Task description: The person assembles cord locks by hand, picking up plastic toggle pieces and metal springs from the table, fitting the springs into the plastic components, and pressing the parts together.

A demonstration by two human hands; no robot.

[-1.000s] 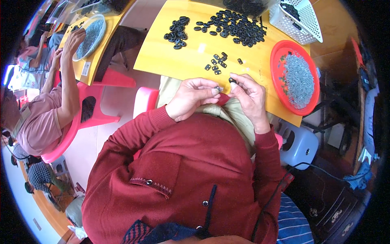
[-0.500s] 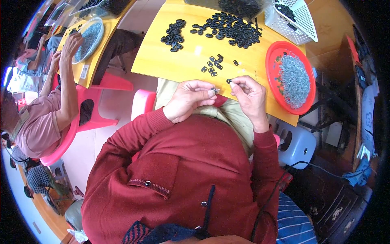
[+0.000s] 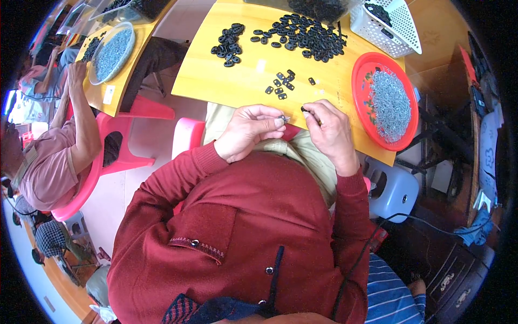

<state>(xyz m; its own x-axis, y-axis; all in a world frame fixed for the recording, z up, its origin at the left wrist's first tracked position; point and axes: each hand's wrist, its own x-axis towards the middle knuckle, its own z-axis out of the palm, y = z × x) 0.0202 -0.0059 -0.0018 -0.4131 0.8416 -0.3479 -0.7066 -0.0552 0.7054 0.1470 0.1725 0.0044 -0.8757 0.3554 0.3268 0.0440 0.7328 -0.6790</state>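
My left hand [image 3: 249, 132] is closed, thumb against forefinger, on a small pinch of silvery screws [image 3: 286, 118] whose tips stick out. Just right of it, my right hand [image 3: 333, 134] pinches a small black oval piece [image 3: 305, 109], seen nearly edge-on. Both hands hover over the near edge of the yellow table [image 3: 199, 81]. Beyond them lies a loose cluster of small black two-holed pieces [image 3: 279, 83], one piece apart from it. Farther back are a large heap of black oval pieces [image 3: 307, 36] and a smaller heap [image 3: 228, 46] to its left.
On the right stands a round red tray [image 3: 359, 81] of silvery screws [image 3: 391, 108]. Behind it is a white perforated basket [image 3: 396, 46], beside a clear bin [image 3: 345, 11] of black pieces. A co-worker [image 3: 56, 156] sits left, by a dish of screws [image 3: 113, 56]. A blue stool [image 3: 396, 189] is at right.
My right hand has turned, its back now showing more, and the black oval piece has tipped edge-on. My left hand stays nearly still. The co-worker's hand has drawn back from the dish.
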